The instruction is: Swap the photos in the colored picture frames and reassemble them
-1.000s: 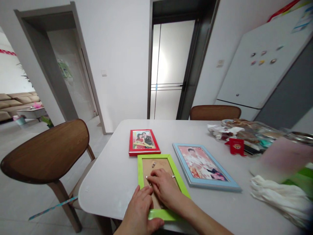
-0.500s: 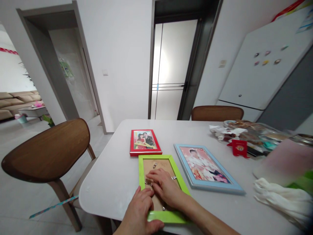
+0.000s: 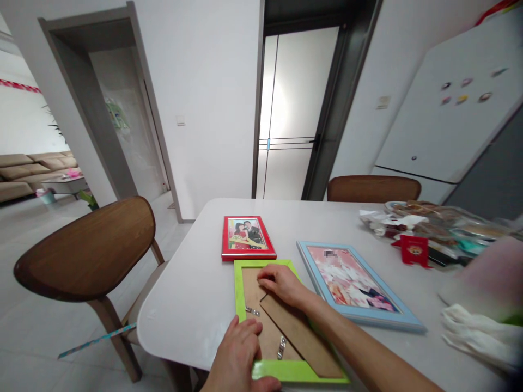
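Note:
A lime-green picture frame (image 3: 239, 283) lies back side up on the table, with its brown backing board (image 3: 251, 283) showing. A brown support leg (image 3: 304, 337) lies slantwise across that board. One metal clip (image 3: 252, 311) sits near the left edge, another metal clip (image 3: 281, 347) lower down. My left hand (image 3: 241, 348) grips the frame's near left corner, thumb along the front edge. Over the board's far part, my right hand (image 3: 281, 283) has its fingers bent together in a pinch; whatever is between them is hidden. My right forearm covers part of the frame's right side.
Behind the green frame lies a red-framed photo (image 3: 226, 239). To its right is a light-blue framed picture (image 3: 304, 256). Farther right are a red card (image 3: 414, 250), wrapped items and a white cloth (image 3: 474, 332). Wooden chairs (image 3: 93, 250) stand left and behind.
My right hand has moved from the middle of the backing board to its far part, uncovering the support leg. My left hand stays at the near left corner. The view has shifted slightly.

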Available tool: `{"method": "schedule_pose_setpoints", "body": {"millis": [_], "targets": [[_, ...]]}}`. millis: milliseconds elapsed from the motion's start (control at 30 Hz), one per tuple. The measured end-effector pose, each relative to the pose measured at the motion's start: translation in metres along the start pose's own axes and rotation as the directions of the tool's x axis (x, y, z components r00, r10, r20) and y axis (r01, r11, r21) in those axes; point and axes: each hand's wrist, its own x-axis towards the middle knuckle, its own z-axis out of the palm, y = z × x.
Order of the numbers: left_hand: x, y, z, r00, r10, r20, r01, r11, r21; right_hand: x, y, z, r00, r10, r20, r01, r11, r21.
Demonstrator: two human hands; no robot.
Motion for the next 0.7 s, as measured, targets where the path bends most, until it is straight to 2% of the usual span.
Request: {"method": "schedule_pose_setpoints", "body": {"millis": [100, 300, 400, 567, 700], "targets": [[-0.001, 0.0, 0.0, 1.0, -0.002, 0.0, 0.002, 1.0, 0.003, -0.001, 0.001, 0.0, 1.0, 0.02, -0.001, -0.02, 1.0, -0.01], [-0.001, 0.0, 0.0, 1.0, -0.002, 0.006, 0.002, 1.0, 0.005, 0.02, 0.006, 0.013, 0.961, 0.238, -0.138, -0.254, 0.961, -0.113], [0.0, 0.002, -0.001, 1.0, -0.001, 0.017, 0.001, 1.0, 0.002, 0.029, 0.008, 0.015, 0.945, 0.278, -0.175, -0.301, 0.945, -0.128], [-0.001, 0.003, -0.002, 1.0, -0.015, -0.007, 0.015, 1.0, -0.002, 0.028, 0.004, 0.006, 0.955, 0.249, -0.163, -0.267, 0.958, -0.101], [-0.005, 0.0, -0.002, 0.999, 0.003, -0.037, -0.004, 1.0, -0.016, 0.001, -0.01, -0.015, 0.991, 0.123, -0.05, -0.124, 0.992, -0.03]]}}
